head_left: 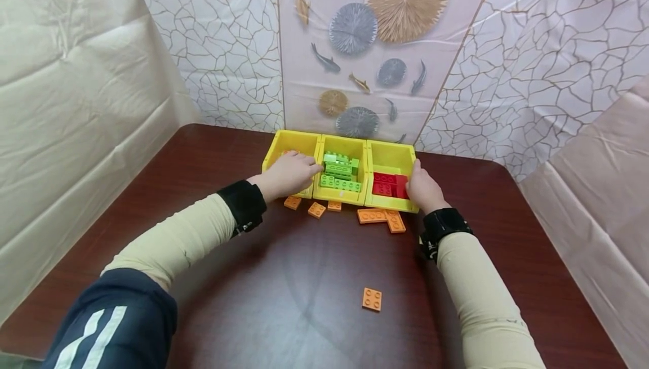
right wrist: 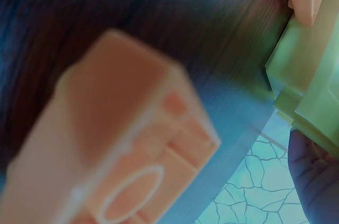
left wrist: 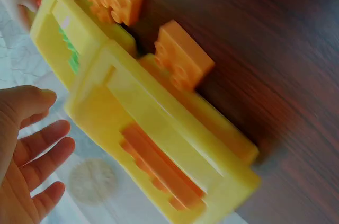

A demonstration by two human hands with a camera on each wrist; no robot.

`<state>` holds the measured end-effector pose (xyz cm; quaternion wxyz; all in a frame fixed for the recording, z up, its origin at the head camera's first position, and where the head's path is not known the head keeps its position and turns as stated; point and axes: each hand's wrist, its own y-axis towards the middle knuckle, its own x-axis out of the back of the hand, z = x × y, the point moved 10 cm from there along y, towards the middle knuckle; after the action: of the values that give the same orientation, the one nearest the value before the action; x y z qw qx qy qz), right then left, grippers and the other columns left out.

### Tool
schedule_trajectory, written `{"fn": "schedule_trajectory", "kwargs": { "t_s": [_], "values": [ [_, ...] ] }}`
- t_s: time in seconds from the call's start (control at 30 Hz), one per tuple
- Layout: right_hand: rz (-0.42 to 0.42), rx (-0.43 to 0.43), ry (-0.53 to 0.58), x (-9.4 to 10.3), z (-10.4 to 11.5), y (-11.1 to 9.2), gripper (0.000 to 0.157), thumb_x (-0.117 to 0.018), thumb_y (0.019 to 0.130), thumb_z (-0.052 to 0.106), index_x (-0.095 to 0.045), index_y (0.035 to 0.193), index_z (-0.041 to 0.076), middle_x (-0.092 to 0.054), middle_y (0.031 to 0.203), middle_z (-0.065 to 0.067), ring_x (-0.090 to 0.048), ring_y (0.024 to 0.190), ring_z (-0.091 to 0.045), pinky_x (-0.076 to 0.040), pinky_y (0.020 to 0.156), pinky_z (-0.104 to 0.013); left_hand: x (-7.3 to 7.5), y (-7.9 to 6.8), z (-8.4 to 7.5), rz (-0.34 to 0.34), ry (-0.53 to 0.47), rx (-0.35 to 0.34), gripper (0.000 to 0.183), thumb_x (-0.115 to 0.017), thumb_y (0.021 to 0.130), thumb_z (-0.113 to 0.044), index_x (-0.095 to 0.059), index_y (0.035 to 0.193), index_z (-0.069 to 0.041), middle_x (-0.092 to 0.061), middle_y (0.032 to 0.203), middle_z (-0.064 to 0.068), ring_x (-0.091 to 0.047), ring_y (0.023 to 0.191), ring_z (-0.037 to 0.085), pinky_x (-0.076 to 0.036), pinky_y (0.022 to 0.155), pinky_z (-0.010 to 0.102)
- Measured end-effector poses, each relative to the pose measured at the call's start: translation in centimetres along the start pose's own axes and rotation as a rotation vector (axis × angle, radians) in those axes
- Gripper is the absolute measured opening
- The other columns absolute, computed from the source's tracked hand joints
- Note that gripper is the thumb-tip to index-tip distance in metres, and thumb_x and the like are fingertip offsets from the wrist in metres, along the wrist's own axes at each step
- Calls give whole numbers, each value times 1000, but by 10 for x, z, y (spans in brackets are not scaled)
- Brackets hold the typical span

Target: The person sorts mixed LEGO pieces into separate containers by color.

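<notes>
My left hand (head_left: 291,173) is over the left section of a yellow bin (head_left: 342,193) with three compartments. Loosely spread, its fingers (left wrist: 45,163) hold nothing beside the bin's wall. One orange brick (left wrist: 161,166) lies inside that left section. Green bricks (head_left: 338,170) fill the middle compartment, and red bricks (head_left: 387,184) sit in the right one. At the bin's right end, my right hand (head_left: 426,187) grips the side wall. A large orange brick (right wrist: 114,128) looms blurred, close to the right wrist camera.
Several orange bricks (head_left: 316,209) lie along the bin's front edge, with a pair of long ones (head_left: 372,216) toward the right. A single square orange brick (head_left: 372,299) is nearer on the brown table (head_left: 284,312). A patterned wall cloth (head_left: 243,48) hangs behind.
</notes>
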<state>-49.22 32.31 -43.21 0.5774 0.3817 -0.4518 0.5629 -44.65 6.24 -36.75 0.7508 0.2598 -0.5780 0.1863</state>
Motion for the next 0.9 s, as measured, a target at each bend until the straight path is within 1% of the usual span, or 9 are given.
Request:
{"fn": "schedule_trajectory", "kwargs": {
  "t_s": [0.07, 0.17, 0.23, 0.33, 0.43, 0.53, 0.7, 0.8, 0.9],
  "values": [
    [-2, 0, -5, 1, -1, 0, 71, -42, 97, 11, 7, 145, -5, -32, 137, -31, -44, 109, -38, -38, 94, -51, 3, 3, -12, -32, -12, -16, 28, -58, 89, -13, -62, 116, -9, -62, 106, 7, -58, 100, 24, -42, 87, 40],
    [-7, -5, -18, 2, -3, 1, 71, -43, 97, 11, 7, 145, -6, -32, 137, -31, -45, 110, -38, -38, 94, -51, 1, 12, -41, -28, -49, -95, 29, -61, 87, -14, -62, 115, -8, -63, 103, 6, -58, 96, 22, -45, 85, 37],
    [-11, -7, -16, 3, -4, 1, 71, -43, 97, 11, 7, 145, -6, -32, 137, -31, -45, 110, -38, -38, 94, -51, -5, 20, -62, -2, -67, -145, 29, -62, 87, -16, -61, 115, -10, -63, 103, 4, -59, 95, 20, -46, 84, 34],
    [-8, -7, -12, 2, -2, 0, 70, -42, 97, 11, 7, 145, -5, -32, 138, -30, -45, 111, -37, -38, 95, -51, -18, 32, -91, 24, -44, -210, 26, -60, 87, -19, -61, 112, -11, -63, 100, 2, -59, 92, 18, -47, 80, 32],
    [0, -8, -7, 0, 0, 0, 70, -42, 97, 11, 6, 145, -5, -32, 137, -31, -45, 111, -37, -38, 95, -51, -31, 40, -111, 56, -13, -230, 26, -58, 89, -22, -61, 113, -13, -62, 101, 1, -60, 93, 18, -48, 77, 33],
    [9, -11, -6, -3, 2, 0, 70, -42, 97, 11, 7, 145, -5, -32, 138, -30, -45, 112, -37, -37, 95, -51, -41, 46, -120, 88, 1, -216, 26, -58, 89, -24, -62, 113, -15, -61, 102, 0, -59, 93, 18, -49, 75, 33],
    [6, -15, -2, -3, 2, 3, 72, -44, 97, 13, 8, 145, -3, -32, 138, -29, -44, 111, -37, -38, 95, -50, -50, 49, -122, 131, 3, -177, 23, -59, 89, -26, -63, 111, -18, -59, 104, 0, -58, 95, 19, -49, 73, 37],
    [4, -18, -9, -2, 0, 4, 73, -44, 97, 13, 8, 145, -4, -32, 138, -29, -45, 111, -37, -38, 94, -50, -52, 48, -122, 143, -13, -173, 22, -59, 90, -24, -64, 110, -18, -58, 105, 1, -57, 96, 20, -48, 76, 41],
    [7, -26, -10, -2, -3, 3, 73, -44, 97, 13, 8, 145, -4, -32, 138, -29, -45, 113, -37, -38, 95, -50, -54, 45, -120, 138, -22, -179, 21, -59, 90, -22, -64, 109, -17, -58, 104, 2, -57, 97, 19, -47, 83, 43]
  ]
}}
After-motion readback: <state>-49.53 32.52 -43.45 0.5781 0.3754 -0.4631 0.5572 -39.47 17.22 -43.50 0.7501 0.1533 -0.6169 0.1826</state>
